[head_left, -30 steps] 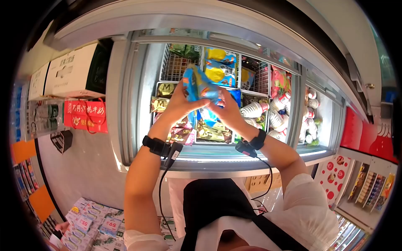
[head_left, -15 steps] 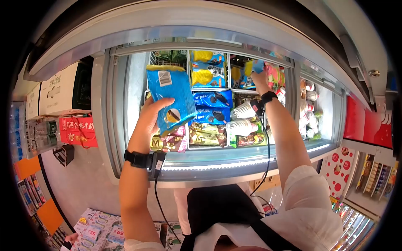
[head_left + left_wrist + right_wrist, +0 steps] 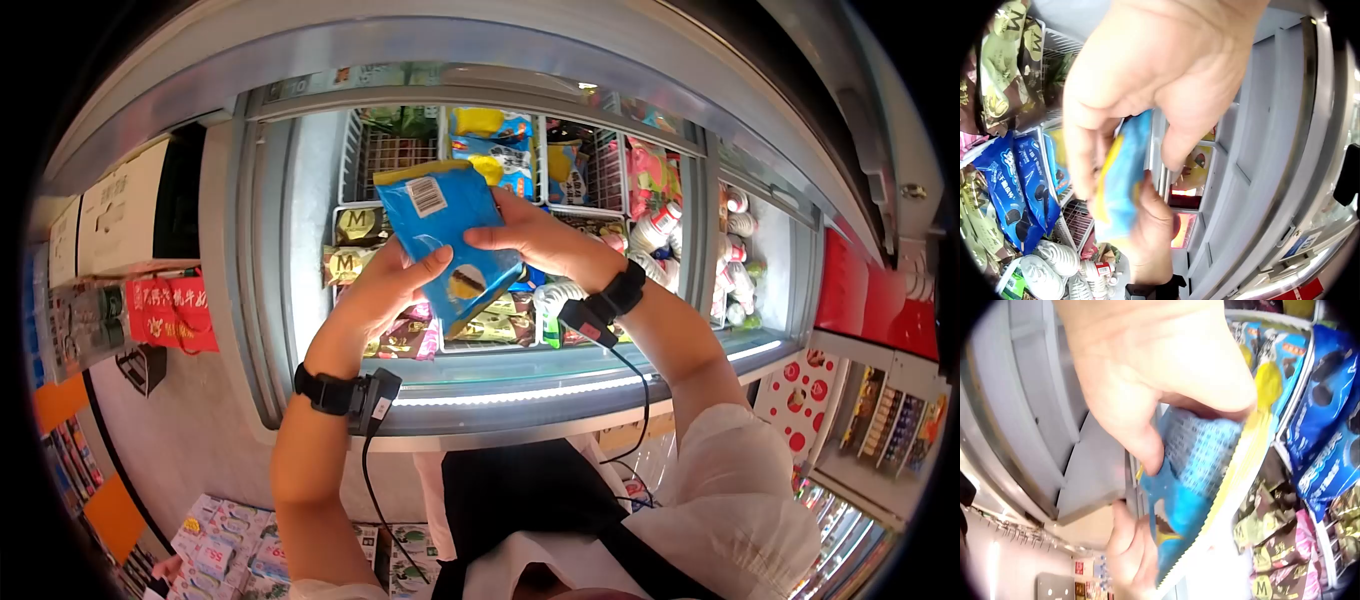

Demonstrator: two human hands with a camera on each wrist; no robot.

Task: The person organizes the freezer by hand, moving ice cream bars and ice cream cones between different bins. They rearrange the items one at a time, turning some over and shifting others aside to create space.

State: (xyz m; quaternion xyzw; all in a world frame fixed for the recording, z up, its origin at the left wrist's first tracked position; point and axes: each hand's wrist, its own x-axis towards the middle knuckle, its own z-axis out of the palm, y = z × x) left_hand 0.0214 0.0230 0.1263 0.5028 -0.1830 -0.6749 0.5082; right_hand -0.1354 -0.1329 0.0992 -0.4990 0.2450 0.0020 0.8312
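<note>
A blue wrapped ice cream packet point(image 3: 452, 225) with yellow ends is held up over a chest freezer point(image 3: 470, 400), its barcode side upward. My left hand point(image 3: 385, 290) grips its lower left edge with the thumb on top. My right hand point(image 3: 545, 238) holds the right edge, thumb also over the wrapper. Seen from the left wrist, the packet point(image 3: 1125, 178) is edge-on and blurred between both hands. The right wrist view shows small print on the wrapper point(image 3: 1200, 453) and the yellow crimped edge. Fingers beneath the packet are mostly hidden in the head view.
Wire baskets point(image 3: 600, 200) divide the freezer, holding yellow-and-blue packets point(image 3: 490, 160), dark blue packets point(image 3: 1016, 187), brown and gold wrapped ice creams point(image 3: 350, 265) and white cups point(image 3: 655, 228). At the left stand a white carton point(image 3: 120, 215) and a red box point(image 3: 172, 315). Cables hang from both wrists.
Both hands were together on blue wrapping; then the right hand reached into the back right basket with a yellow-and-blue packet. It has come back empty of that and now grips the left hand's packet.
</note>
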